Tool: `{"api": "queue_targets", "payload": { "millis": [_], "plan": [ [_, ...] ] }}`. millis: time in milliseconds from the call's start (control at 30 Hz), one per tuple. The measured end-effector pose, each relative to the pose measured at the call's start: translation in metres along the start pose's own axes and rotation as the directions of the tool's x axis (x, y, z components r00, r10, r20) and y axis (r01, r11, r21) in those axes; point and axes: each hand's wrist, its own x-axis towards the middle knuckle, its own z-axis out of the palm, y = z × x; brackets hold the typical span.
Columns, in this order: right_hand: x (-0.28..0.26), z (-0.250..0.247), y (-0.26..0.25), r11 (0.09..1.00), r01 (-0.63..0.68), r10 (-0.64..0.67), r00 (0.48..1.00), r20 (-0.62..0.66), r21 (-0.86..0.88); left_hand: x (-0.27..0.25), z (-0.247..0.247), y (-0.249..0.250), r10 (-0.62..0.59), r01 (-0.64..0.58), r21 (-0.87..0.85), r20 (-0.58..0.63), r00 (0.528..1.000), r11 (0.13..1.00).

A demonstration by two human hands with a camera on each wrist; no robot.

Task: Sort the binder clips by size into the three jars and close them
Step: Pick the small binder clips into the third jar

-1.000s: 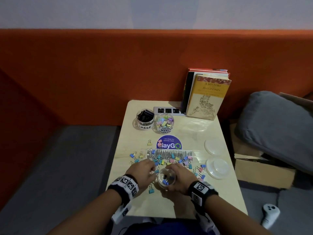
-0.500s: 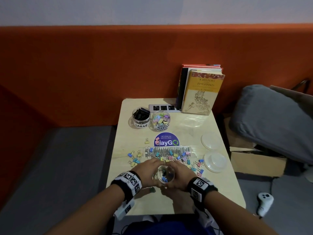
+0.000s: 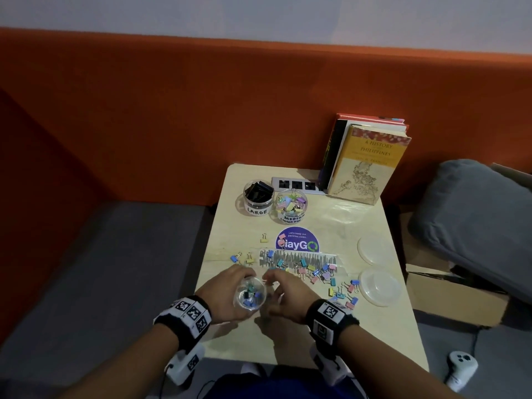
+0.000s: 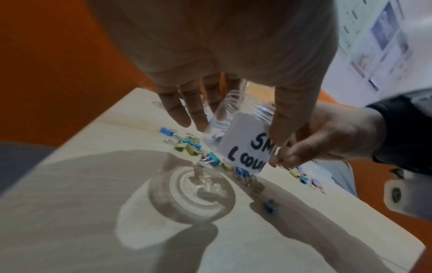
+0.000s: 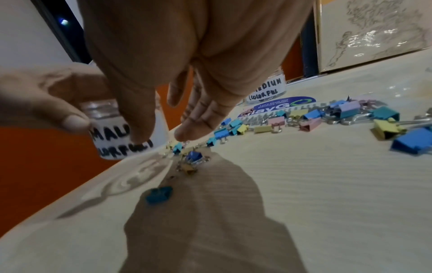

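Observation:
My left hand (image 3: pixel 226 293) grips the small clear jar (image 3: pixel 250 295), labelled small colourful (image 4: pixel 245 147), and holds it lifted off the table with several small clips inside. Just right of it, my right hand (image 3: pixel 283 286) points down with thumb and forefinger apart, and its fingertips (image 5: pixel 187 133) touch small clips (image 5: pixel 177 146) on the table. Further loose coloured clips (image 3: pixel 313 269) lie spread across the table's middle. The open LARGE jar (image 3: pixel 258 197) holds black clips. Beside it, the open MEDIUM jar (image 3: pixel 291 205) holds coloured clips.
Two clear lids (image 3: pixel 371 250) (image 3: pixel 380 286) lie near the table's (image 3: pixel 316 335) right edge. Books (image 3: pixel 368 162) and a power strip (image 3: pixel 293 184) stand at the back. Off the right side are a grey cushion (image 3: pixel 475 214), a cardboard box (image 3: pixel 449 295) and a white controller (image 3: pixel 460 367).
The small jar has passed from between both hands into my left hand and moved left. My right hand has let go of it and dropped to the clips beside it.

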Motion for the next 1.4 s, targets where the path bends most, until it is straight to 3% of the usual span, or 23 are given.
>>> {"api": "queue_targets", "payload": {
  "millis": [167,333,567,767,933,1067,1200,1400],
  "plan": [
    [-0.001,0.015,0.005,0.96,0.055,-0.025,0.993,0.111,-0.276,-0.03,-0.003,-0.038,-0.155,0.156,0.032,-0.026,0.988,0.987],
    [-0.005,0.026,0.006,0.911,0.089,-0.026,0.987,0.16,-0.402,-0.027,-0.003,-0.045,-0.238,0.238,0.05,0.002,0.971,0.97],
    [-0.002,0.027,0.022,0.923,0.054,-0.024,0.996,0.083,-0.382,-0.017,0.004,-0.033,-0.22,0.22,-0.044,0.018,0.975,0.974],
    [-0.004,0.026,0.027,0.892,0.054,-0.033,0.998,0.054,-0.449,-0.02,0.003,-0.036,-0.277,0.276,-0.076,-0.014,0.961,0.958],
    [-0.006,0.026,0.023,0.924,-0.093,0.082,0.996,-0.046,-0.371,-0.02,0.0,-0.034,-0.288,0.286,-0.127,0.003,0.958,0.95],
    [-0.003,0.029,0.017,0.888,-0.232,0.222,0.972,-0.073,-0.396,-0.022,0.001,-0.031,-0.299,0.295,-0.143,-0.009,0.954,0.945],
    [-0.007,0.03,0.017,0.92,-0.187,0.143,0.978,-0.149,-0.345,-0.023,0.001,-0.026,-0.316,0.313,-0.154,0.008,0.949,0.937],
    [-0.014,0.019,0.02,0.921,-0.188,0.179,0.982,-0.058,-0.34,-0.025,-0.001,-0.023,-0.242,0.243,-0.067,0.028,0.97,0.968]
  ]
}}
